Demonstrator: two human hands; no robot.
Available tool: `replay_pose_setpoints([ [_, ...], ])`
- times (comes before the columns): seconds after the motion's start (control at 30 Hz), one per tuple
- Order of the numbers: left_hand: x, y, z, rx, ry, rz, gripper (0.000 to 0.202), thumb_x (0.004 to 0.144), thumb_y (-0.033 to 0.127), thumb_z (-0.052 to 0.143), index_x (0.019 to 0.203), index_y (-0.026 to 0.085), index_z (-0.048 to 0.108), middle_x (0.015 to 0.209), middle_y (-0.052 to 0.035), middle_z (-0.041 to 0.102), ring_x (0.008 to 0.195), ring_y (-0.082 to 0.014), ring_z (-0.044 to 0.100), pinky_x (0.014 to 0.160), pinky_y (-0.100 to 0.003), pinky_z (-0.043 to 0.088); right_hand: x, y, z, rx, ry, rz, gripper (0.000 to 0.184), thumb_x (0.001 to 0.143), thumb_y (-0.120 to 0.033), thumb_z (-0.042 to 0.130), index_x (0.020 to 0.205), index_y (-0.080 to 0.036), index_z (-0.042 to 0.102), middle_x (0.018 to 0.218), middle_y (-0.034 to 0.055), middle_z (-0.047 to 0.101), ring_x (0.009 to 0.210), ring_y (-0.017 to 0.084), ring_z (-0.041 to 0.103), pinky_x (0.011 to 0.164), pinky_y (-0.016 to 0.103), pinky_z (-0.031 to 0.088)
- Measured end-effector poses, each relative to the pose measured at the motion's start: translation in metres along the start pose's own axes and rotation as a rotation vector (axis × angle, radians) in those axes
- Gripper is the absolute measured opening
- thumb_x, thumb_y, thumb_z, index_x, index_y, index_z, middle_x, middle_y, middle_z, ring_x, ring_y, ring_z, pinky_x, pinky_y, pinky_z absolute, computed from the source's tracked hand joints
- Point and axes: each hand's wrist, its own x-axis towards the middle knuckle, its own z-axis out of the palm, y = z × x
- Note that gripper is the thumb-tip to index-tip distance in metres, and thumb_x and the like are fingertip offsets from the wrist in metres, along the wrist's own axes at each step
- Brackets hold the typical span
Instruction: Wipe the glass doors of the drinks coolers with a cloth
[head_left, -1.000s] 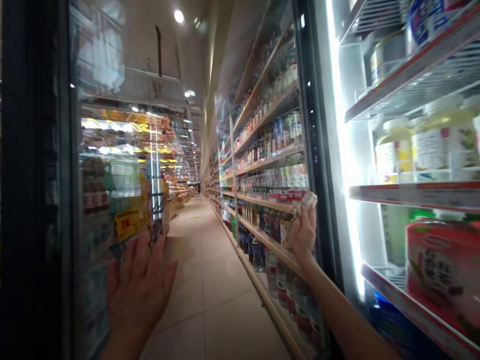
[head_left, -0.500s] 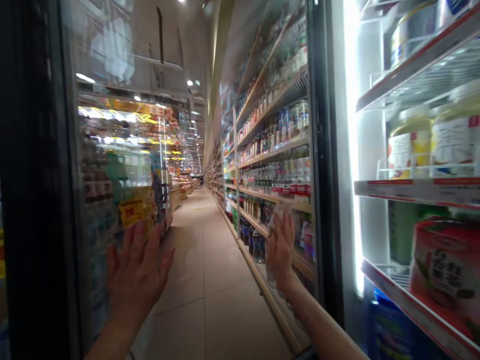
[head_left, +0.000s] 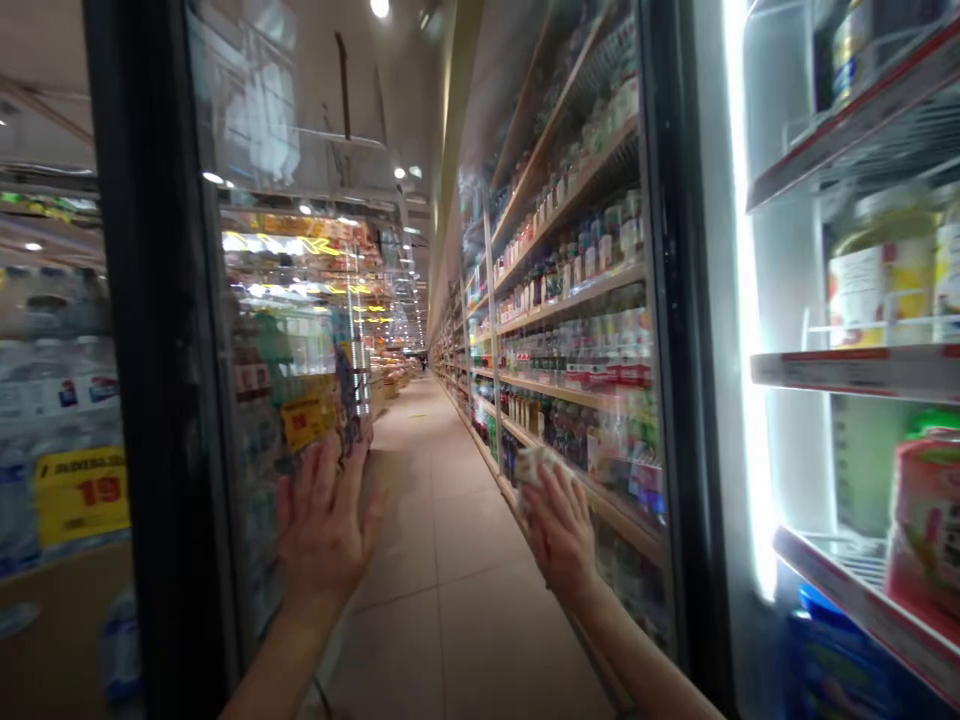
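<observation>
In the head view, a dark-framed glass door stands before me, with an aisle visible through it. My left hand has its fingers spread and its palm toward the glass, apparently resting on it. A pale, crumpled cloth or wipe is under the fingers of my right hand, pressed flat to the glass. Only the cloth's upper edge shows; my fingers hide the rest, and it is slightly blurred.
Right of the door, a lit fridge holds bottles and a red pack on wire shelves. At left, beyond the black door frame, are bottled water packs and a yellow price sign.
The door and fridge have shifted right in view, showing more water packs at left. My right hand has moved left and down across the glass with the cloth. My left hand stays spread.
</observation>
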Motion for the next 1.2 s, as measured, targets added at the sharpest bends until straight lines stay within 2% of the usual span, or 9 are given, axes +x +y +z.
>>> replay_pose_setpoints([
  [0.17, -0.001, -0.001, 0.000, -0.053, 0.019, 0.024, 0.066, 0.085, 0.027, 0.053, 0.143, 0.027, 0.022, 0.147, -0.0106, 0.032, 0.137, -0.0260, 0.026, 0.112, -0.050, 0.021, 0.009, 0.042, -0.010, -0.154, 0.302, 0.449, 0.050, 0.087, -0.019, 0.037, 0.137, -0.019, 0.040, 0.148, 0.0142, 0.029, 0.137, 0.031, 0.027, 0.104, 0.062, 0.031],
  [0.23, -0.004, 0.012, 0.002, -0.065, 0.046, -0.022, 0.064, 0.085, 0.024, 0.052, 0.143, 0.024, 0.023, 0.148, -0.0116, 0.029, 0.138, -0.0257, 0.022, 0.113, -0.051, 0.017, 0.014, 0.031, -0.002, -0.131, 0.289, 0.426, 0.053, 0.088, -0.018, 0.037, 0.141, -0.025, 0.034, 0.151, 0.0092, 0.023, 0.139, 0.030, 0.022, 0.107, 0.060, 0.029],
  [0.4, -0.025, 0.070, 0.010, -0.031, -0.009, -0.032, 0.069, 0.086, 0.024, 0.052, 0.145, 0.016, 0.017, 0.149, -0.0160, 0.023, 0.140, -0.0238, 0.011, 0.115, -0.050, 0.011, 0.005, -0.005, 0.009, -0.005, 0.021, 0.051, 0.052, 0.086, -0.016, 0.042, 0.137, -0.026, 0.040, 0.147, 0.0080, 0.034, 0.138, 0.029, 0.026, 0.107, 0.057, 0.031],
  [0.57, -0.034, 0.088, 0.014, -0.024, 0.002, -0.001, 0.072, 0.085, 0.028, 0.054, 0.145, 0.016, 0.016, 0.145, -0.0165, 0.031, 0.140, -0.0252, 0.015, 0.114, -0.051, 0.010, -0.014, 0.062, -0.020, -0.152, 0.201, 0.391, 0.047, 0.089, -0.022, 0.037, 0.135, -0.018, 0.043, 0.147, 0.0138, 0.032, 0.135, 0.032, 0.031, 0.105, 0.059, 0.032],
  [0.63, -0.033, 0.085, 0.015, -0.037, 0.027, -0.009, 0.070, 0.085, 0.027, 0.055, 0.144, 0.016, 0.019, 0.145, -0.0159, 0.031, 0.139, -0.0250, 0.016, 0.115, -0.049, 0.009, -0.020, 0.067, -0.023, -0.170, 0.234, 0.458, 0.047, 0.090, -0.022, 0.037, 0.137, -0.014, 0.041, 0.148, 0.0165, 0.028, 0.136, 0.033, 0.028, 0.105, 0.060, 0.032],
  [0.87, -0.034, 0.076, 0.025, -0.048, 0.060, 0.020, 0.068, 0.084, 0.028, 0.056, 0.143, 0.016, 0.024, 0.144, -0.0157, 0.035, 0.140, -0.0249, 0.017, 0.114, -0.048, 0.012, -0.016, -0.017, 0.004, 0.061, 0.008, 0.023, 0.054, 0.089, -0.012, 0.039, 0.141, -0.025, 0.033, 0.149, 0.0073, 0.030, 0.138, 0.028, 0.025, 0.107, 0.056, 0.032],
  [1.03, -0.028, 0.078, 0.024, -0.167, 0.076, 0.076, 0.059, 0.087, 0.018, 0.046, 0.142, 0.015, 0.024, 0.144, -0.0149, 0.036, 0.140, -0.0217, 0.019, 0.114, -0.047, 0.013, 0.021, -0.052, 0.012, 0.231, -0.033, 0.087, 0.058, 0.090, -0.013, 0.037, 0.144, -0.027, 0.024, 0.150, 0.0050, 0.029, 0.140, 0.025, 0.020, 0.110, 0.055, 0.027],
  [1.13, -0.017, 0.094, 0.028, -0.313, 0.006, 0.231, 0.053, 0.091, 0.023, 0.035, 0.140, 0.009, 0.025, 0.140, -0.0149, 0.042, 0.138, -0.0200, 0.025, 0.111, -0.041, 0.026, 0.032, -0.069, 0.007, 0.504, -0.151, 0.142, 0.056, 0.093, -0.019, 0.029, 0.147, -0.023, 0.012, 0.146, 0.0071, 0.037, 0.135, 0.018, 0.034, 0.106, 0.040, 0.039],
  [1.2, -0.010, 0.104, 0.034, -0.290, -0.029, 0.295, 0.050, 0.091, 0.029, 0.038, 0.136, 0.008, 0.034, 0.136, -0.0135, 0.048, 0.136, -0.0204, 0.029, 0.108, -0.039, 0.031, 0.034, -0.066, 0.006, 0.541, -0.107, 0.192, 0.054, 0.094, -0.020, 0.025, 0.147, -0.021, 0.013, 0.145, 0.0089, 0.037, 0.132, 0.017, 0.039, 0.102, 0.036, 0.043],
])
